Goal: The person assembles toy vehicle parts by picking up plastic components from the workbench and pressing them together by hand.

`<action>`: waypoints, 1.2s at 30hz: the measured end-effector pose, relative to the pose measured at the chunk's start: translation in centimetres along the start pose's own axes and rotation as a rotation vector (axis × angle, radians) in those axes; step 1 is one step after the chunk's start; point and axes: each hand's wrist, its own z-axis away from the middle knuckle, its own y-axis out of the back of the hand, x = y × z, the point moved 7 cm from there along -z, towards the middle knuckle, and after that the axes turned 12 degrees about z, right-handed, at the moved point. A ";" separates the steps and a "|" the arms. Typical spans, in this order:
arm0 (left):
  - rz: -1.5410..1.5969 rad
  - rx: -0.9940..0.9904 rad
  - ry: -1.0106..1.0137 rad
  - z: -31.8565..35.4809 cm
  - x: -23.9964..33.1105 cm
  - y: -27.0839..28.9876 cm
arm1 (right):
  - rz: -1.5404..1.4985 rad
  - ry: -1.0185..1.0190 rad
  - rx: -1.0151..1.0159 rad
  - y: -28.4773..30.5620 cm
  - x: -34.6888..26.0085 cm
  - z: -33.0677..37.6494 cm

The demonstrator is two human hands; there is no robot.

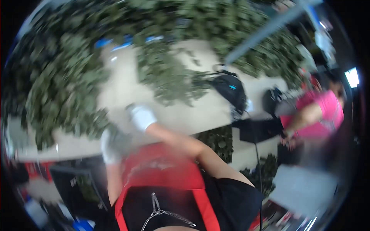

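A white glove covers my left hand [111, 147], at the near edge of the pale table, beside the right end of a large heap of green leafy pieces [67, 96]. Some grey-green stuff shows by its fingers, but motion smears it and I cannot tell if it is held. Also white-gloved, my right hand [142, 116] is over the table a little farther right, with its darker fingertips pointing away from me. Blur hides its grip. Beyond it lies a smaller pile of green leafy pieces [163, 77].
More leafy pieces line the table's [123, 86] far side. A black machine [230, 90] stands right of centre, and a grey post [266, 34] rises behind it. At right, a person in a pink shirt [327, 115] works. A dark crate [79, 184] sits below the table edge at left.
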 end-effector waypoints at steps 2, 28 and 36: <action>-0.027 -0.084 0.033 -1.0 -0.7 0.5 | -0.173 -0.146 0.022 -3.8 3.1 -0.8; -0.080 -0.347 -0.197 4.2 -4.9 -9.8 | -0.385 0.322 0.436 21.8 0.1 9.0; -0.020 -0.518 -0.264 4.9 -1.5 -14.3 | -1.228 -0.027 -0.081 19.4 2.6 5.0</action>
